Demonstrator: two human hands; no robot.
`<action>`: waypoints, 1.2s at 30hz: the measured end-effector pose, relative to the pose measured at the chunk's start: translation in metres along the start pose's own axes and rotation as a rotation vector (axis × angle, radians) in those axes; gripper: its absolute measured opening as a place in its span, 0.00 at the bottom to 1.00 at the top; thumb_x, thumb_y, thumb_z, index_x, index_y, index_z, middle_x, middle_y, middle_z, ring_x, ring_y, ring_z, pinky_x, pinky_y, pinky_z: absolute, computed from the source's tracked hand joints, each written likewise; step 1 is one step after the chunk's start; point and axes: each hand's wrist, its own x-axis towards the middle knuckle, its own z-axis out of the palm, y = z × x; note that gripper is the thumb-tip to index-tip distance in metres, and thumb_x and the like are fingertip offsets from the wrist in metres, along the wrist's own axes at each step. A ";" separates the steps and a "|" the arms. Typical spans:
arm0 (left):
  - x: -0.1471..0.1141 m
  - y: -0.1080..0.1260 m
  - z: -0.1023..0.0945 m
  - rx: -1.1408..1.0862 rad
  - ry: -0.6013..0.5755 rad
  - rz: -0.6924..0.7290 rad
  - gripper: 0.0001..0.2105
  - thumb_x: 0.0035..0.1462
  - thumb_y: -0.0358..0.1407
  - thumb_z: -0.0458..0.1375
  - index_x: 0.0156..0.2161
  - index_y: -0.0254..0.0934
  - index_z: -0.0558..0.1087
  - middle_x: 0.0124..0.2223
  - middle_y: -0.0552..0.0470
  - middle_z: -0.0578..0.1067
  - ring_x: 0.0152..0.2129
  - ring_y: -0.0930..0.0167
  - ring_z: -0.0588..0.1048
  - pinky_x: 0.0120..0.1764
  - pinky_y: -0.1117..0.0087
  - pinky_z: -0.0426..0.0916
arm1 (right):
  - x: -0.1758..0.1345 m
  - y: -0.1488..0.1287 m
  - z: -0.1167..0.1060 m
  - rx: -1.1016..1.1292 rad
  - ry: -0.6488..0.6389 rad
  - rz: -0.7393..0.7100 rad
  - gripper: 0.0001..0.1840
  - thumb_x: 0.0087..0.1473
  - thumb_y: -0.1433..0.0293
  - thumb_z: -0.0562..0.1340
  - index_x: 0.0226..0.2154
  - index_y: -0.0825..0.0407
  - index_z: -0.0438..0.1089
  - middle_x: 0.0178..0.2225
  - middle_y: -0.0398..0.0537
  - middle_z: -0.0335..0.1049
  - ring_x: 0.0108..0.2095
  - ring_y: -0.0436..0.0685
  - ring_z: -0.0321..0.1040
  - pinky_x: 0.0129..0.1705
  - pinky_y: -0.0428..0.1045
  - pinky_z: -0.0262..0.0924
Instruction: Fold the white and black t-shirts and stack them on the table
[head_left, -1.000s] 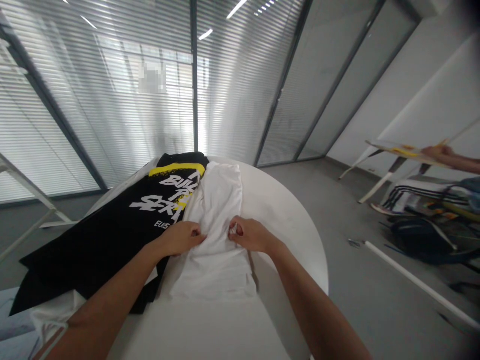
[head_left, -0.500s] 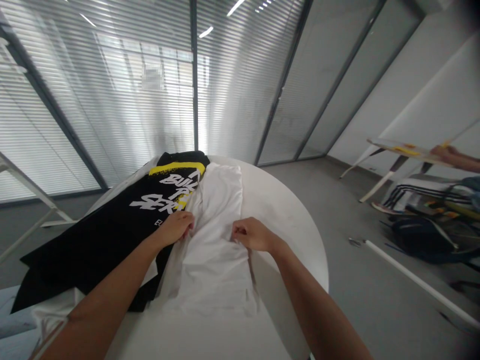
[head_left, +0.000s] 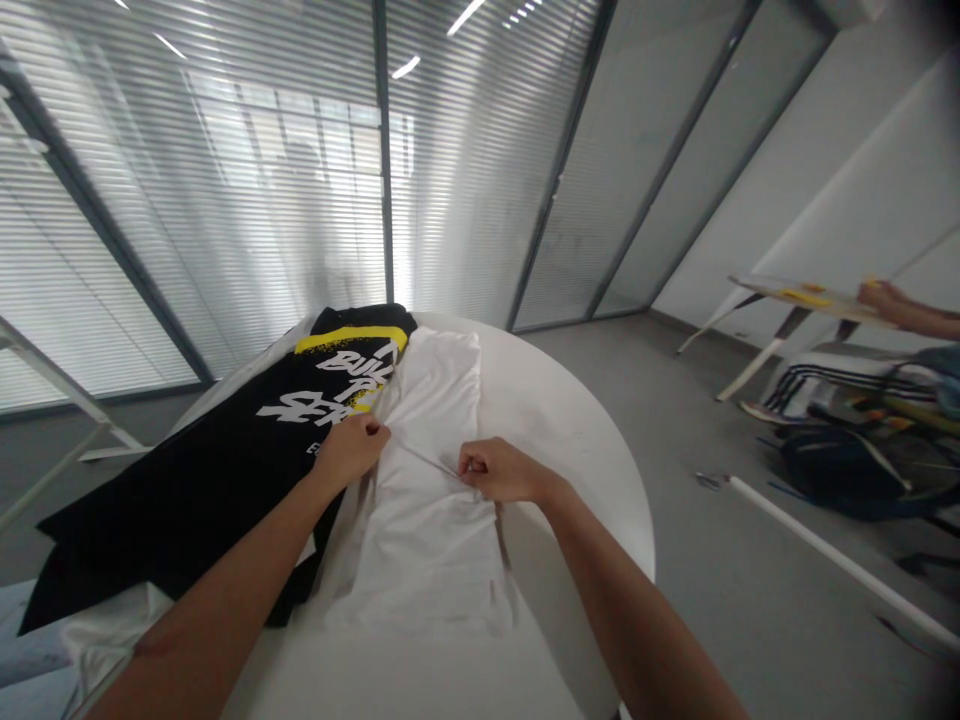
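A white cloth garment (head_left: 427, 560) lies folded into a long strip on the round white table (head_left: 592, 430). My left hand (head_left: 352, 450) pinches its left edge, and my right hand (head_left: 499, 468) pinches it near the right edge. Between the two hands the fabric is drawn into a taut crease. To the left, partly under my left forearm, a black T-shirt (head_left: 202, 490) with yellow and white lettering is spread out. The garment's exact kind cannot be made out.
Blinds behind glass panels (head_left: 465, 200) stand beyond the table. On the right, another person's hand (head_left: 889, 300) rests over a second table (head_left: 780, 290). A dark bag (head_left: 840, 470) and a white pole (head_left: 825, 550) lie on the floor. A white metal frame (head_left: 67, 390) is at the left.
My left hand has turned slightly and the fabric between my hands has pulled into a straight crease. My right hand has barely shifted.
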 end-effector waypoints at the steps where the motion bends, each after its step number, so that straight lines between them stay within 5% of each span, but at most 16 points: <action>1: -0.002 0.001 0.000 0.041 -0.013 -0.011 0.13 0.56 0.42 0.49 0.30 0.39 0.72 0.34 0.48 0.78 0.34 0.65 0.75 0.35 0.69 0.63 | -0.001 0.000 -0.001 0.015 -0.017 0.013 0.08 0.47 0.76 0.58 0.31 0.51 0.71 0.25 0.40 0.71 0.26 0.48 0.65 0.29 0.43 0.51; 8: -0.019 0.014 -0.004 0.169 -0.137 0.025 0.17 0.56 0.50 0.49 0.35 0.40 0.72 0.36 0.46 0.78 0.36 0.62 0.76 0.37 0.65 0.64 | 0.000 -0.002 -0.005 -0.266 0.138 0.155 0.06 0.54 0.68 0.58 0.33 0.49 0.71 0.31 0.43 0.74 0.31 0.52 0.68 0.31 0.45 0.49; 12: -0.024 0.006 -0.011 -0.013 -0.240 0.112 0.22 0.51 0.43 0.56 0.52 0.39 0.68 0.31 0.50 0.76 0.30 0.66 0.75 0.34 0.69 0.62 | 0.001 0.002 -0.004 -0.234 0.134 0.207 0.13 0.56 0.59 0.60 0.40 0.49 0.69 0.32 0.45 0.74 0.31 0.53 0.68 0.30 0.46 0.48; 15: -0.028 0.006 -0.011 -0.227 -0.289 0.210 0.30 0.50 0.36 0.54 0.60 0.39 0.60 0.26 0.57 0.72 0.24 0.70 0.71 0.30 0.71 0.60 | 0.001 0.004 -0.002 -0.196 0.117 0.175 0.15 0.53 0.66 0.61 0.45 0.49 0.66 0.31 0.43 0.72 0.29 0.51 0.66 0.30 0.45 0.47; 20: -0.027 0.011 -0.017 -0.416 -0.262 0.225 0.15 0.51 0.35 0.50 0.42 0.36 0.74 0.21 0.59 0.64 0.18 0.75 0.63 0.24 0.73 0.55 | 0.000 0.004 -0.005 -0.161 0.077 0.109 0.19 0.48 0.77 0.58 0.44 0.48 0.67 0.30 0.41 0.70 0.28 0.49 0.62 0.29 0.44 0.46; 25: -0.020 0.000 -0.031 -0.493 -0.191 0.089 0.13 0.52 0.39 0.51 0.40 0.36 0.72 0.21 0.59 0.66 0.15 0.75 0.66 0.20 0.75 0.58 | -0.001 0.004 -0.008 -0.131 0.115 0.095 0.14 0.49 0.75 0.58 0.40 0.49 0.69 0.29 0.41 0.70 0.28 0.50 0.62 0.31 0.44 0.47; 30: -0.032 -0.003 -0.045 -0.334 -0.549 0.017 0.31 0.54 0.50 0.53 0.60 0.37 0.59 0.22 0.56 0.72 0.16 0.69 0.73 0.18 0.74 0.60 | -0.001 0.004 -0.008 -0.148 0.144 0.101 0.13 0.47 0.75 0.58 0.38 0.50 0.69 0.28 0.42 0.70 0.28 0.50 0.61 0.31 0.45 0.47; 34: -0.051 0.004 -0.060 -0.281 -0.895 0.159 0.49 0.46 0.47 0.63 0.69 0.38 0.44 0.24 0.56 0.76 0.20 0.67 0.75 0.23 0.74 0.63 | -0.003 0.003 -0.009 -0.116 0.118 0.089 0.11 0.47 0.75 0.58 0.37 0.50 0.68 0.28 0.41 0.70 0.28 0.50 0.61 0.30 0.45 0.47; 36: -0.058 0.005 -0.064 -0.231 -0.956 0.247 0.53 0.42 0.43 0.66 0.69 0.38 0.42 0.24 0.57 0.76 0.20 0.68 0.74 0.25 0.74 0.63 | -0.003 0.003 -0.009 -0.078 0.107 0.067 0.12 0.46 0.76 0.58 0.37 0.50 0.67 0.28 0.40 0.69 0.28 0.50 0.62 0.30 0.44 0.48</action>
